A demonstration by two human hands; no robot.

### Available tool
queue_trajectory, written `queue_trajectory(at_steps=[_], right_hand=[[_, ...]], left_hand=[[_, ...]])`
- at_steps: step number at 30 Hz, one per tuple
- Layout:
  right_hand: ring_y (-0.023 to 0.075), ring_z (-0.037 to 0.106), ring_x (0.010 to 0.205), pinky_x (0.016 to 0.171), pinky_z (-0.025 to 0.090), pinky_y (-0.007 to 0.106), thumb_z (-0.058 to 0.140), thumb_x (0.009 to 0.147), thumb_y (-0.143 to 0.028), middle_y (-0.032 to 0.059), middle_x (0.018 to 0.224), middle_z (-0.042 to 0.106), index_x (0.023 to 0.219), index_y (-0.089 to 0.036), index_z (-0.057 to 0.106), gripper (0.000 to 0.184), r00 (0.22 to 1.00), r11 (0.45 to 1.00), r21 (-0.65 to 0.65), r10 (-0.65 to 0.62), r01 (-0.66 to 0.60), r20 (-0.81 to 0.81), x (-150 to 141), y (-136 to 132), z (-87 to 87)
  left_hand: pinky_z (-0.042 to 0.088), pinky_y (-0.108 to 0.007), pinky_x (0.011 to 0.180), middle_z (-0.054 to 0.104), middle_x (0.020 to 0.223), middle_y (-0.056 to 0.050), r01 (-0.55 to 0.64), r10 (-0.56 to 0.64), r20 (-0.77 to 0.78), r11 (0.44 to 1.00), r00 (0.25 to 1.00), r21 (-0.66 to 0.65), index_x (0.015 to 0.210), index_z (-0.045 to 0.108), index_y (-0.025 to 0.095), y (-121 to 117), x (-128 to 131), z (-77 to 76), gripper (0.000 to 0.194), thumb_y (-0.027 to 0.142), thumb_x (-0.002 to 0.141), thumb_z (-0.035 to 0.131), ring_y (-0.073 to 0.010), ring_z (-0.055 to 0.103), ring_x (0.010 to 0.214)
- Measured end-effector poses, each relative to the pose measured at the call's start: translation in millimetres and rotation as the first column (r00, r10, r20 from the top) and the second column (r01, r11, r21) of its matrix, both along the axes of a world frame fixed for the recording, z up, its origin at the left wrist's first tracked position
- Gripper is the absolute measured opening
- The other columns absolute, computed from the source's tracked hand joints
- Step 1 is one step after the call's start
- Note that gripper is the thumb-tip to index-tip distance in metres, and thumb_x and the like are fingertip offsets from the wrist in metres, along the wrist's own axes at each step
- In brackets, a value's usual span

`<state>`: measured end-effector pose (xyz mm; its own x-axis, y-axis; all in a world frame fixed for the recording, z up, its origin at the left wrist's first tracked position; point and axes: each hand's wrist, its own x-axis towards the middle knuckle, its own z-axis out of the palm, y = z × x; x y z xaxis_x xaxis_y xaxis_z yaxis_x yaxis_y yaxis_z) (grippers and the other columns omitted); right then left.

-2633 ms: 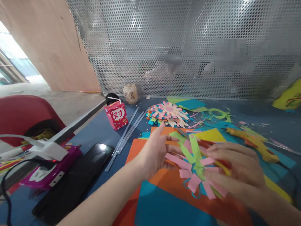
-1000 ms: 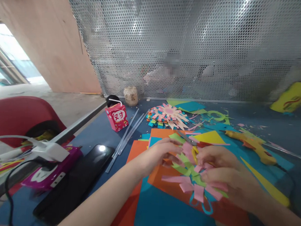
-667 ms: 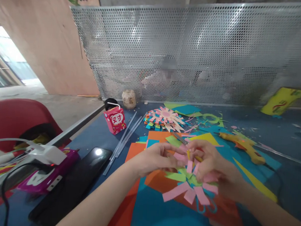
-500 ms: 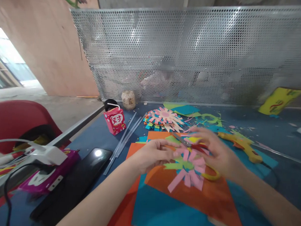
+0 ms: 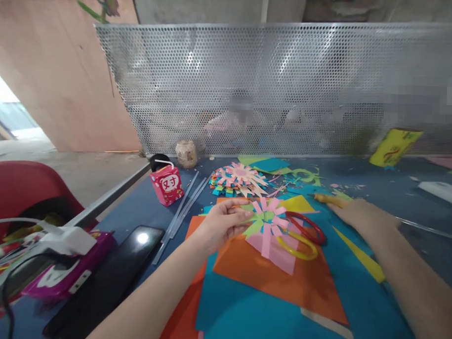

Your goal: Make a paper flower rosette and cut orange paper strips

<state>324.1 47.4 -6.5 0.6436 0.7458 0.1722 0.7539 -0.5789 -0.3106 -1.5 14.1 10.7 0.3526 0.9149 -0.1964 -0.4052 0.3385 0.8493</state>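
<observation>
Okay, your left fingers (image 5: 239, 218) pinch paper flower (image 5: 268, 217); right hand (image 5: 368, 220) on glue gun (image 5: 327, 199), closure unclear. Probably pickup, needs firm grip.

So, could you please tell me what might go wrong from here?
The yellow glue gun, partly covered by the right hand, has its nozzle close to blue paper; if hot, it might drip there. The scissors lie right by the paper flower, so moving either could bend the flower. The drink carton stands near the phone; a knock might tip it and spill anything inside.
</observation>
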Motion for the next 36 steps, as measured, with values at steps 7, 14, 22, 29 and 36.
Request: queue_trajectory(at_steps=[7, 14, 22, 29, 36], right_hand=[[0.0250, 0.058, 0.099, 0.083, 0.045, 0.045, 0.052, 0.080, -0.052, 0.0117, 0.109, 0.062, 0.101, -0.016, 0.060, 0.043, 0.997, 0.965, -0.260, 0.017, -0.037, -0.078, -5.7, 4.2, 2.0], [0.0331, 0.063, 0.085, 0.066, 0.046, 0.037, 0.047, 0.077, -0.049, 0.0168, 0.088, 0.066, 0.097, -0.014, 0.056, 0.041, 0.984, 0.982, 0.067, 0.173, -0.176, 0.036, -38.1, -10.1, 23.1], [0.0195, 0.058, 0.054, 0.055, 0.047, 0.032, 0.066, 0.055, -0.042, 0.0004, 0.064, 0.055, 0.073, -0.023, 0.046, 0.033, 0.927, 0.741, 0.559, 0.321, -0.373, 0.194, -72.7, -34.5, 32.9], [0.0201, 0.055, 0.054, 0.044, 0.044, 0.031, 0.062, 0.061, -0.044, 0.0016, 0.063, 0.047, 0.061, -0.026, 0.042, 0.027, 0.702, 0.498, 0.505, 0.594, -0.705, 0.394, -81.6, -38.2, 20.6], [0.0256, 0.060, 0.076, 0.055, 0.051, 0.035, 0.054, 0.074, -0.040, 0.0052, 0.076, 0.050, 0.064, -0.027, 0.032, 0.027, 0.556, 0.378, 0.409, 0.608, -0.830, 0.566, -81.2, -42.1, 16.2]], left_hand=[[0.053, -0.017, 0.055, 0.066, 0.067, -0.001, -0.033, 0.034, 0.045, 0.999, 0.998, -0.036, 0.086, 0.059, 0.012, 0.1, 3.5, -2.9, 0.016, 0.004, 0.073, 0.061, -0.0085, 0.064, 0.055], [0.055, -0.021, 0.064, 0.070, 0.074, -0.006, -0.115, 0.120, 0.060, 0.990, 0.991, -0.080, 0.108, 0.053, 0.010, 1.5, 3.6, 0.3, 0.036, -0.002, 0.075, 0.055, -0.0124, 0.068, 0.066], [0.055, -0.024, 0.066, 0.070, 0.070, -0.006, -0.204, 0.204, -0.036, 0.979, 0.978, 0.001, 0.093, 0.058, 0.010, 6.4, 4.7, -5.4, 0.026, -0.001, 0.071, 0.061, -0.0137, 0.068, 0.064], [0.052, -0.022, 0.060, 0.069, 0.070, -0.005, -0.266, 0.276, -0.217, 0.961, 0.936, 0.073, 0.087, 0.058, 0.012, 9.3, 5.5, -8.5, 0.023, 0.005, 0.067, 0.067, -0.0128, 0.066, 0.061], [0.053, -0.025, 0.067, 0.068, 0.075, -0.006, -0.251, 0.260, -0.182, 0.965, 0.948, 0.070, 0.087, 0.056, 0.012, 8.9, 5.1, -8.5, 0.021, 0.006, 0.069, 0.066, -0.0133, 0.067, 0.065]])
